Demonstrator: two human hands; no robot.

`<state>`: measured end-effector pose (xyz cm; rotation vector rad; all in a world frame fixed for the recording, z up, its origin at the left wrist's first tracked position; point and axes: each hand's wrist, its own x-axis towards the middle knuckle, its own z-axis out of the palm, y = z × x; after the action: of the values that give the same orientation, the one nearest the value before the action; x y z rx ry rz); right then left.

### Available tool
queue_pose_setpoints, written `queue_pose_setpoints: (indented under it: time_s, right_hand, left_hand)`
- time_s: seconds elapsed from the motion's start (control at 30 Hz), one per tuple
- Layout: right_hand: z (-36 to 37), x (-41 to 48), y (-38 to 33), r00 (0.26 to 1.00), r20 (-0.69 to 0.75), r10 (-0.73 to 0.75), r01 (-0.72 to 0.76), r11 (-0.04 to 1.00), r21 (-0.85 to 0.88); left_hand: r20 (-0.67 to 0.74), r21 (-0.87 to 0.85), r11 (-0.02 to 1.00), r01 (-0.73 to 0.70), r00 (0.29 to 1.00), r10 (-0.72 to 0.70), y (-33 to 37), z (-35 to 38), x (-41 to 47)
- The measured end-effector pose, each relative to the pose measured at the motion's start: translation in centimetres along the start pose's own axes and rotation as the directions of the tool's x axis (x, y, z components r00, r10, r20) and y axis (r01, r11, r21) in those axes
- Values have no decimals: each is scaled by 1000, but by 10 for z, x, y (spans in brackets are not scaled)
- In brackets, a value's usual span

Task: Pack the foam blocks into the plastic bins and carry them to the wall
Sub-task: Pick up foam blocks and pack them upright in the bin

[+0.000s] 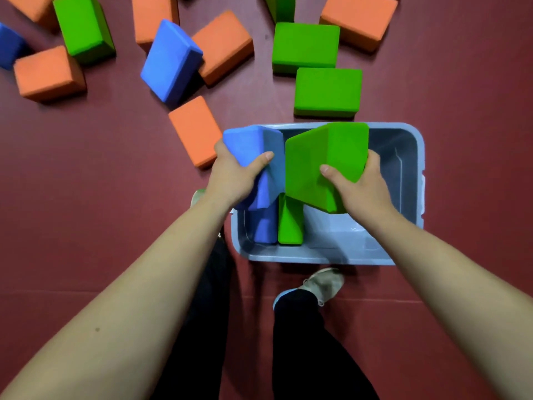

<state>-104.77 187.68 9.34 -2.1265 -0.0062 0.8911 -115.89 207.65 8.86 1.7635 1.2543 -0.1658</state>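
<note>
The left grip point(233, 176), a bare hand, is clamped around one end of a blue block point(249, 147), thumb on top. The right grip point(362, 186) holds a green block point(326, 157) the same way. Both blocks are over the grey plastic bin point(317, 258), side by side and close together. Inside the bin, at its left end, a second blue block point(264, 229) and a second green block point(290, 225) stand on edge, touching; the held ones may be resting on them, but the view does not settle it. The bin sits on the dark red floor point(86, 203). An orange block point(194, 129) lies just beside its far left corner, and two green blocks point(327, 92) lie beyond its far rim, with more scattered farther off.
</note>
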Motion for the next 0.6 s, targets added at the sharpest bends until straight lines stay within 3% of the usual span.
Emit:
queue_pose_setpoints:
  time_s: [0.6]
  right_hand:
    - [83, 74, 24, 993, -103, 52, -58, 997, -57]
  left_hand:
    - [28, 155, 982, 111, 993, -117, -29, 51, 87]
